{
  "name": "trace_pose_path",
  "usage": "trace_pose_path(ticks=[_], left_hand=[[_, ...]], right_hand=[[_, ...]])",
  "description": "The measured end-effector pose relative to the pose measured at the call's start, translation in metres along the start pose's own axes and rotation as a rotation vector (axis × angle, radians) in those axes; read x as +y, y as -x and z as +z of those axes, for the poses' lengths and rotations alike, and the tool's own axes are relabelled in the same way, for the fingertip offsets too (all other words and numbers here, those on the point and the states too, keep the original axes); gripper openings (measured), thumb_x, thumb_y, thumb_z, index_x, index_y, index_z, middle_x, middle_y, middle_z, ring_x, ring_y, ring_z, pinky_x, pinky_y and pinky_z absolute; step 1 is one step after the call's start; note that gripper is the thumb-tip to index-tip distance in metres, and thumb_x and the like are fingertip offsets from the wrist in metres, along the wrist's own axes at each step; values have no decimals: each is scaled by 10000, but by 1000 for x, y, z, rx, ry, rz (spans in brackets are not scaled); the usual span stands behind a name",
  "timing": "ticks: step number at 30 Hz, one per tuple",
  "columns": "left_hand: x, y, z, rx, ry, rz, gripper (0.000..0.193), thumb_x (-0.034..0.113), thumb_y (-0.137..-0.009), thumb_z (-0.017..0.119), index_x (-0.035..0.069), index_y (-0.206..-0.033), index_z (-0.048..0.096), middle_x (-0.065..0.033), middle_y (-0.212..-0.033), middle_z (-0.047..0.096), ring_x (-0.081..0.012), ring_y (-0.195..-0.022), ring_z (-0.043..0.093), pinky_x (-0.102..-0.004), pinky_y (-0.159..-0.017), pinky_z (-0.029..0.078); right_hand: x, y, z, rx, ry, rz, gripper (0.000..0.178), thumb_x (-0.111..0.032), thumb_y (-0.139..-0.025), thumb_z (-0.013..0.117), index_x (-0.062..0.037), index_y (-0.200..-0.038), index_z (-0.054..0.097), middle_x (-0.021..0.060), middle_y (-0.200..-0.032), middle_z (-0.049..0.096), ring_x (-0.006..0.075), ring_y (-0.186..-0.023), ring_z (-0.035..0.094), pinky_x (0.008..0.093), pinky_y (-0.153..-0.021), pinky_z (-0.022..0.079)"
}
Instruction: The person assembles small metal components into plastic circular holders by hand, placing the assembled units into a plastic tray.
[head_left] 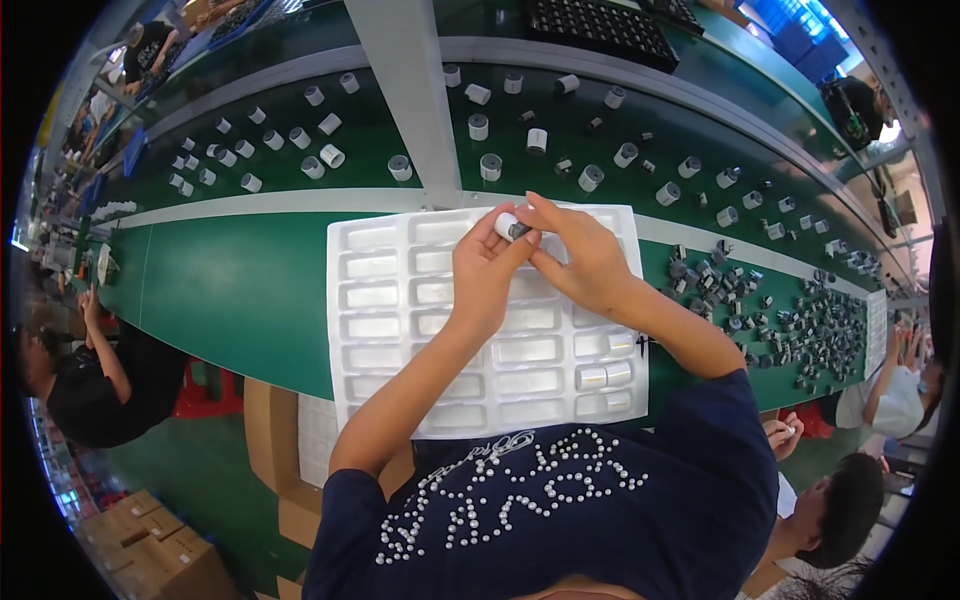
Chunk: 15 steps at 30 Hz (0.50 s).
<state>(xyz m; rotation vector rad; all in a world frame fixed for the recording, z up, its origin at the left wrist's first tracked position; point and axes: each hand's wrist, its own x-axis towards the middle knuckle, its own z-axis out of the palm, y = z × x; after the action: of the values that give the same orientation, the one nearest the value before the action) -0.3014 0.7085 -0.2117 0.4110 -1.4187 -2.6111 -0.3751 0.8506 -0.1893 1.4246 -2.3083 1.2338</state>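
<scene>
Above the far half of a white moulded tray (pixel 369 297), my two hands meet around a small white cylinder with a dark end (pixel 504 227). My left hand (pixel 484 268) is closed on it with fingers and thumb. The fingertips of my right hand (pixel 583 258) pinch at the dark end from the other side, partly hiding it. The tray has rows of oblong pockets. White cylinders (pixel 592 379) lie on their sides in a few pockets at its near right corner.
Beyond the green table (pixel 230 290), white cylinders (pixel 490 167) are scattered on a green conveyor behind a metal post (pixel 400 90). Small dark parts (pixel 810 325) are heaped at the right. An open carton (pixel 272 440) stands at lower left. Co-workers sit on both sides.
</scene>
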Motion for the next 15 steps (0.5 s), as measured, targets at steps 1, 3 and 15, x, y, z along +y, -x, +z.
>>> trace_pose_path(ticks=[1, 3, 15], left_hand=[[-1, 0, 3, -2, 15, 2, 466, 30, -951, 631, -65, -1378, 472, -107, -1183, 626, -137, -1077, 599, -283, -946, 498], [-3, -4, 4, -9, 178, -49, 447, 44, -965, 619, -65, -1374, 475, -118, -1193, 630, -149, -1086, 603, -298, -962, 495], [-16, 1, 19, 78, 443, -49, 366, 47, -1009, 542, -46, -1359, 490, -139, -1234, 615, -187, -1143, 603, -320, -1015, 496]], right_hand=[[2, 2, -3, 27, 17, -20, 704, -39, -768, 792, -49, -1409, 501, 95, -1189, 710, 287, -1075, 672, 357, -922, 514], [4, 3, -10, 52, 37, -39, 686, -45, -769, 795, -43, -1395, 513, 90, -1184, 713, 285, -1059, 673, 354, -910, 511], [12, 12, -18, 152, 48, -36, 563, -75, -803, 775, -35, -1321, 560, 75, -1160, 723, 259, -1045, 676, 360, -867, 511]])
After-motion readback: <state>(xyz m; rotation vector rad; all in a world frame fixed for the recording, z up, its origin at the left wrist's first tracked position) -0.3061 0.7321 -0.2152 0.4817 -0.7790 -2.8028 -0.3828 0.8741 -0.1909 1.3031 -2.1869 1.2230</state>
